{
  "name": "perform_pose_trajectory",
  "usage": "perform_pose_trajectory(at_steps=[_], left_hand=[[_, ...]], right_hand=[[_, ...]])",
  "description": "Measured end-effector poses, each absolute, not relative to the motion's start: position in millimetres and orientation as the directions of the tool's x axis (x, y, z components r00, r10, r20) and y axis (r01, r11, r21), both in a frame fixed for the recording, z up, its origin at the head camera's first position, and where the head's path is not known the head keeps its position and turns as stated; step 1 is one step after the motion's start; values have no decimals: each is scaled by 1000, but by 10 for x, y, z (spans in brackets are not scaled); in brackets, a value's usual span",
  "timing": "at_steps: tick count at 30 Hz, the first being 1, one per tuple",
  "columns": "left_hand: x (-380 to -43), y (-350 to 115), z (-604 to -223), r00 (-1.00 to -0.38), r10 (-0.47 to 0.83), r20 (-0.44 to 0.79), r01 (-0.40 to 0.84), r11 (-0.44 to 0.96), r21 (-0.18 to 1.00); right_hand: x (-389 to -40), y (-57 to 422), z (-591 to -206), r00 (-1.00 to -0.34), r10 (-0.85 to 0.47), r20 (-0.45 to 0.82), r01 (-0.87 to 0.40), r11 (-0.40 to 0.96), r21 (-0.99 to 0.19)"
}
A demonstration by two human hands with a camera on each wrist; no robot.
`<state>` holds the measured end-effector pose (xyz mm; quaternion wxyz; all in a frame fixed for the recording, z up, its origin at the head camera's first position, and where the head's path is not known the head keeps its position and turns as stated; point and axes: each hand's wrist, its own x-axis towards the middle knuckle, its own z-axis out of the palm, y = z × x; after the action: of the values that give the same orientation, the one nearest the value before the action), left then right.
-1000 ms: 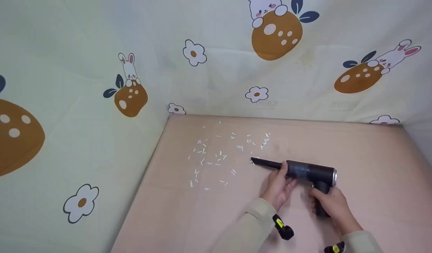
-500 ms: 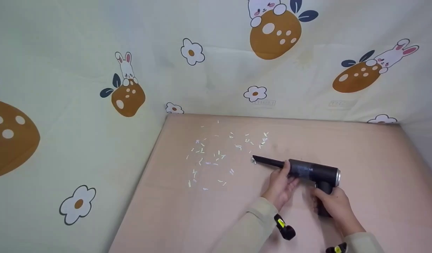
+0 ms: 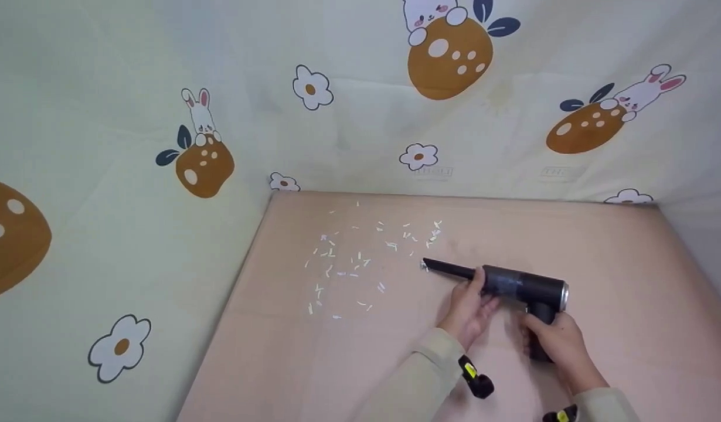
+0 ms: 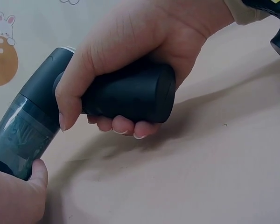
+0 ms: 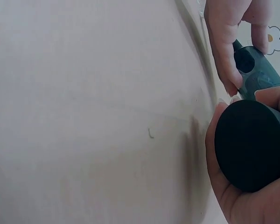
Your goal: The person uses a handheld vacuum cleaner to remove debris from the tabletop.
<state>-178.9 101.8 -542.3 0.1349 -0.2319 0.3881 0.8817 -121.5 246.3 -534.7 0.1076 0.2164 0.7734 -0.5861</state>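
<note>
A black handheld vacuum cleaner [image 3: 533, 288] with a narrow nozzle [image 3: 451, 268] lies level across both hands in the head view. My left hand [image 3: 465, 310] holds its front from below, thumb up beside the base of the nozzle. The handle is in my right hand [image 3: 563, 346], fingers wrapped round it; the left wrist view shows this grip [image 4: 130, 42] closely. Pale shreds show through the see-through dust cup [image 4: 25, 133]. Small white scraps [image 3: 423, 265] cluster right at the nozzle tip, low over the pinkish surface [image 3: 290, 363].
Many thin white paper-like scraps [image 3: 360, 258] are scattered left of the nozzle. Cloth walls [image 3: 360, 129] printed with rabbits and flowers rise along the back and left edges. One tiny shred [image 5: 150, 134] lies beneath the handle in the right wrist view.
The head view has turned slightly right. Against the scattered scraps, the nozzle has shifted a little to the right, with the small cluster staying at its tip. Both grips are unchanged.
</note>
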Motion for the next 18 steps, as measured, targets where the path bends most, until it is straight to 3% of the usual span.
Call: perform_pose_trajectory(at_steps=[11,18], left_hand=[[-1827,1060,-5459,-863,79,-500,-414,-677,608],[-1840,1085,-5457,-850,76,-521,-432,-665,609]], right_hand=[[-1186,2466,-5353,-872,221,-437,476,178,-861],[-1183,2486,-5353,-867,234,-440,489,229,-842]])
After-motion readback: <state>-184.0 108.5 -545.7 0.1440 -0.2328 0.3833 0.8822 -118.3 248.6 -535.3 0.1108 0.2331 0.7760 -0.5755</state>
